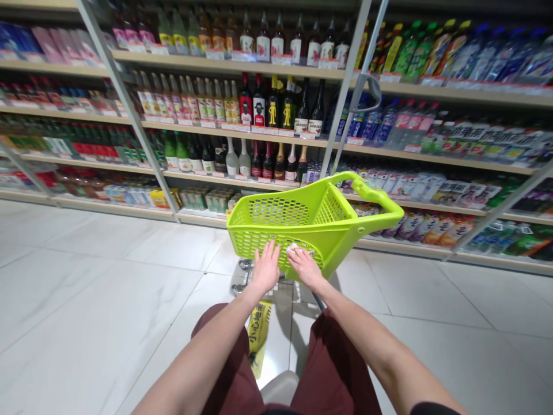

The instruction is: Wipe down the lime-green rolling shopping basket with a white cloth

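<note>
A lime-green plastic shopping cart (345, 236) with a perforated basket stands side-on in front of me. My left hand (266, 268) is at the lower part of the near basket wall, palm toward it, fingers extended and somewhat apart. It holds nothing. To its right, my right hand (306, 268) presses a small white wipe (294, 248) against the same perforated wall. Most of the wipe is hidden under the fingers; whether it is tissue or cloth I cannot tell.
Shelves of bottles (268, 104) and packs rise behind the cart. A grey metal pole (352, 109) stands behind its handle. Below my arms, a yellow sign with black characters (259, 331) lies on the pale tiled floor (108, 288). A whitish seat edge (280, 387) shows between my knees.
</note>
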Demonstrator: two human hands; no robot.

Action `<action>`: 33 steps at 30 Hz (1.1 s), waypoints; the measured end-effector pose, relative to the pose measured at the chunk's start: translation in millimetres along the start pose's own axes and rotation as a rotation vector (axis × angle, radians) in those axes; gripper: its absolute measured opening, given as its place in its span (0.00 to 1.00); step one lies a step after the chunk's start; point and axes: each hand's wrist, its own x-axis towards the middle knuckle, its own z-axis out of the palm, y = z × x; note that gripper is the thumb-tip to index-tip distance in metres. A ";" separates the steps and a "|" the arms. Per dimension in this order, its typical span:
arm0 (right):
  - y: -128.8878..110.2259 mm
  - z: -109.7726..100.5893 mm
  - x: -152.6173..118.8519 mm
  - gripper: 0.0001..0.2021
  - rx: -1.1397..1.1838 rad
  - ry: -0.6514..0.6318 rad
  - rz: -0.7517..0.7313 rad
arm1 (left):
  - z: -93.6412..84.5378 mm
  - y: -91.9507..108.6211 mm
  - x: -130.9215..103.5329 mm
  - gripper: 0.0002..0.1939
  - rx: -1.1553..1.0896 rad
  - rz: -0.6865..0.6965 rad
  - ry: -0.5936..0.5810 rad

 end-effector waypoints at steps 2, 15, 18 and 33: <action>-3.0 -3.1 8.2 0.15 0.020 0.027 -0.018 | 2.6 -11.0 -0.4 0.31 0.003 -0.025 -0.012; -19.5 18.1 37.0 0.15 0.049 -0.085 -0.045 | 7.0 -44.4 -5.0 0.31 0.010 -0.093 -0.024; -27.7 14.9 44.1 0.16 0.080 -0.075 -0.074 | 6.5 -56.5 -9.6 0.31 0.022 -0.115 -0.025; -50.5 44.3 64.5 0.12 0.064 -0.159 -0.153 | 5.4 -90.6 -23.1 0.31 0.024 -0.164 -0.010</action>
